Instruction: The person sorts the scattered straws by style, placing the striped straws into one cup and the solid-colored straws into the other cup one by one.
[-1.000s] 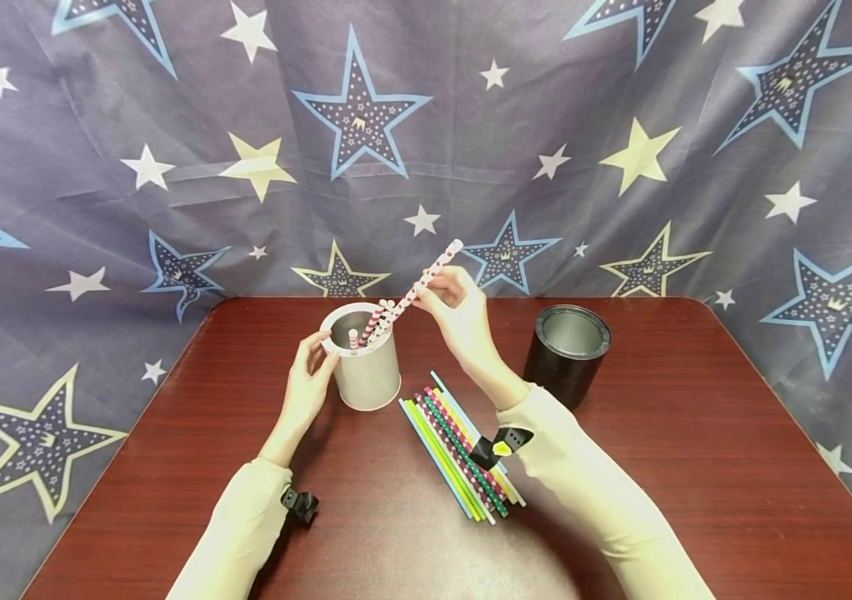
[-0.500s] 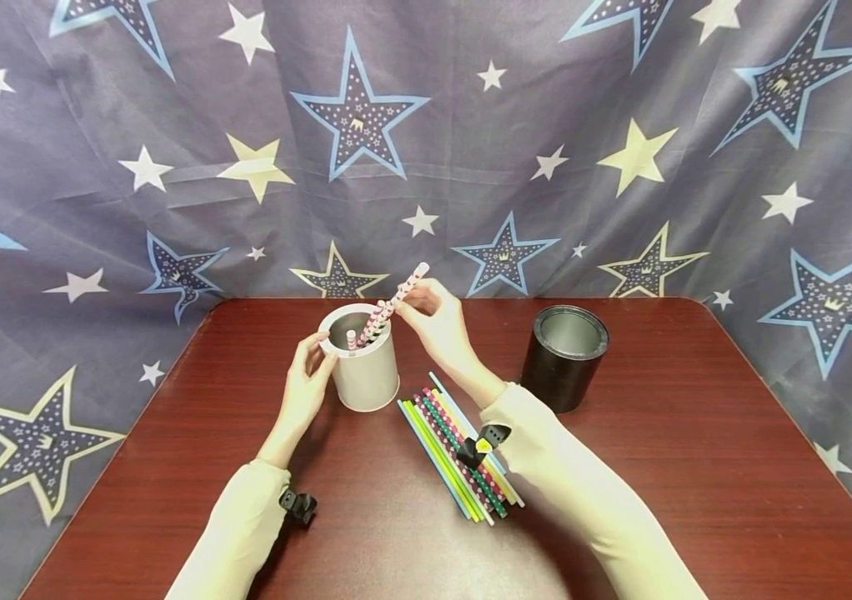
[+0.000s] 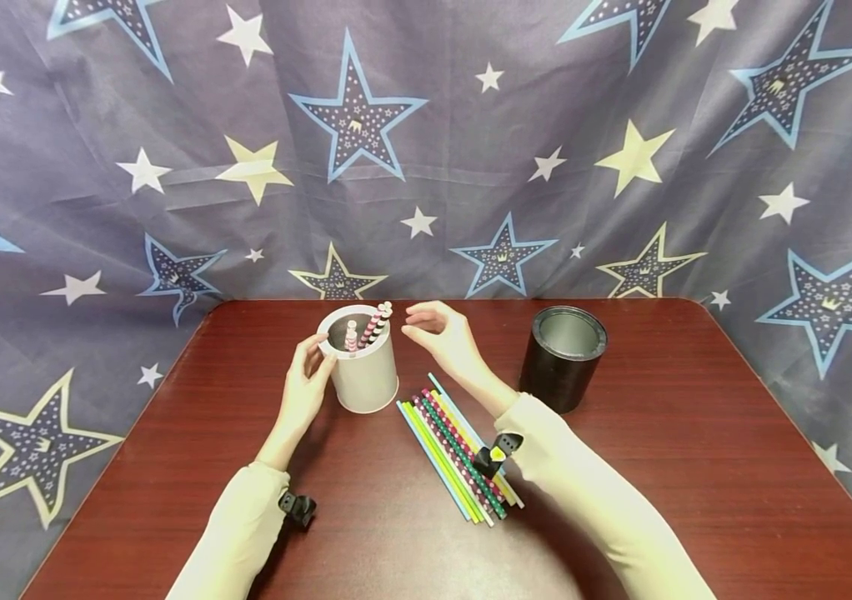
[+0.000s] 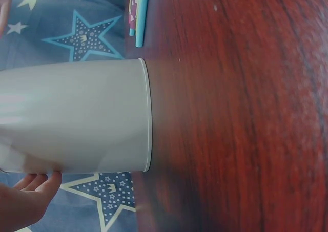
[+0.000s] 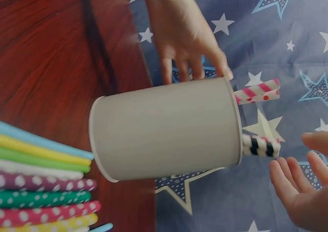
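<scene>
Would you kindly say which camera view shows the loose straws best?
The head view, showing the loose straws nearly whole; the right wrist view crops them, the left wrist view catches only some ends.

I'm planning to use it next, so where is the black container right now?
In the head view, the black container stands on the right half of the table, to the right of the right hand and the loose straws.

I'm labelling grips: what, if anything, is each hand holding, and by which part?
The left hand holds the light grey container at the upper side, by its rim; the right hand, beside it, holds nothing.
</scene>
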Motion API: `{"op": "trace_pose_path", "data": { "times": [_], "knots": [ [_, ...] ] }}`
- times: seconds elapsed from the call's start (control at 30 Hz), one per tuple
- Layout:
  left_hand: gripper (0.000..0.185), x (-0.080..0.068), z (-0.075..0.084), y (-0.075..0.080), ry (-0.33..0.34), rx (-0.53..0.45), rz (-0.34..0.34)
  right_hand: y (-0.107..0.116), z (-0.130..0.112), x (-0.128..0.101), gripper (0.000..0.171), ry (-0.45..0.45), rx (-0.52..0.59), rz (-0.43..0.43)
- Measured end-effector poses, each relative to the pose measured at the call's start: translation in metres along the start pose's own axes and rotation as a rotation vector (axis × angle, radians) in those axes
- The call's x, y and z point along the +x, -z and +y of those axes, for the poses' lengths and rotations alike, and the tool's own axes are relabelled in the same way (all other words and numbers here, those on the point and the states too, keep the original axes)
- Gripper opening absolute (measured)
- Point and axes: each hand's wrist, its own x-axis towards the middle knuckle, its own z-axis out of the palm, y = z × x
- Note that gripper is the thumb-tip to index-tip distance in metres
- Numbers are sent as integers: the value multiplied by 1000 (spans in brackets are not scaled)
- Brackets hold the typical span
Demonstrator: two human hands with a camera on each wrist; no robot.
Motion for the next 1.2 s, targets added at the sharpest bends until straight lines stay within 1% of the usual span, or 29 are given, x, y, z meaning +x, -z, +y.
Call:
{"op": "trace_pose_path", "data": {
  "times": [0.1, 0.2, 0.37, 0.63, 0.77, 0.87, 0.97, 1.1, 1.2],
  "knots": [
    [36, 0, 0, 0, -2, 6, -1, 5, 4, -5, 23, -48, -9, -39],
    [36, 0, 0, 0, -2, 6, 0, 8, 9, -9, 25, -96, 9, -94],
    [37, 0, 0, 1, -9, 0, 0, 14, 16, -15, 27, -110, 23, -162],
    [36, 0, 1, 1, 6, 8, 2, 22, 17, -25, 24, -109, -117, -249],
    [36, 1, 1, 1, 9, 12, 1, 26, 6, -33, 23, -126, -162, -308],
    [36, 1, 1, 1, 8, 9, -2, 27, 0, -38, 23, -122, -196, -332],
    [36, 1, 0, 0, 11, 5, -5, 29, 11, -41, 23, -132, -215, -340],
    [37, 1, 0, 0, 9, -4, -8, 32, 35, -43, 24, -149, -239, -356],
    [36, 1, 0, 0, 5, -8, -9, 35, 44, -46, 23, -143, -254, -372]
  ]
}}
